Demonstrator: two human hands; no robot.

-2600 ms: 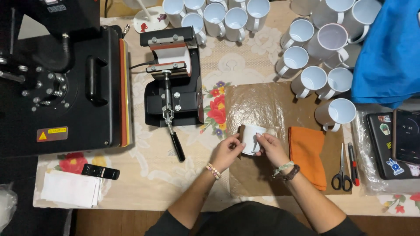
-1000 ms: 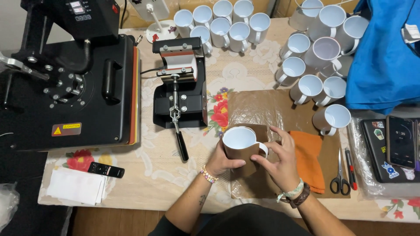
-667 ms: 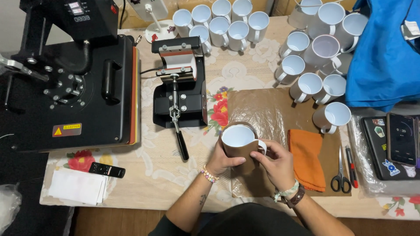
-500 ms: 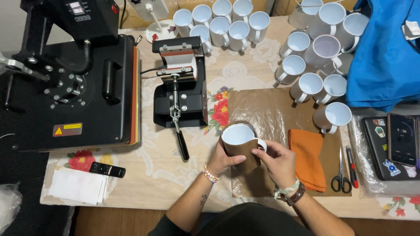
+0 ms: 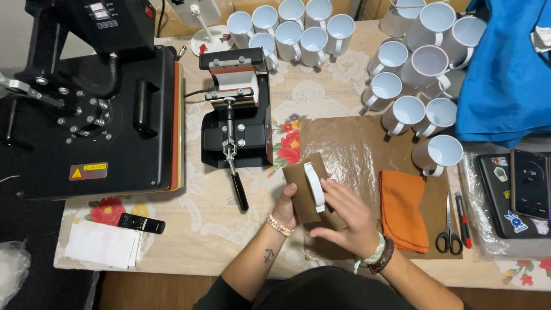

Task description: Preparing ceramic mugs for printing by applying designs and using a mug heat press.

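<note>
Hands meet at the middle of the bench, both grasping one mug [image 5: 307, 189] wrapped in brown paper. Left hand [image 5: 287, 208] grips the wrapped body from the near side, thumb up along the paper. Right hand [image 5: 344, 221] lies over the right flank, fingers [image 5: 331, 186] touching the white handle [image 5: 314, 185], which faces up toward the camera. The mug is held on its side just above a brown paper sheet [image 5: 356, 143] with clear film over it.

Just right of the hands lies a folded orange cloth [image 5: 402, 209]; beyond it, scissors [image 5: 446, 227] and a red-and-black pen [image 5: 462, 219] lie side by side. A phone [image 5: 530, 183] rests on a dark slab under clear wrap at the right edge, near a blue cloth [image 5: 505, 69].

Left of the hands stands a small mug press [image 5: 238, 115] — its lever handle points toward the person. Further left sits a large black heat press [image 5: 92, 103]. Plain white mugs [image 5: 407, 74] cluster at the far side and far right.

The bench [image 5: 189, 229] carries a cream lace-patterned cover with red flowers. A white paper stack [image 5: 103, 244] and a small black remote [image 5: 140, 223] lie at the near left corner.
</note>
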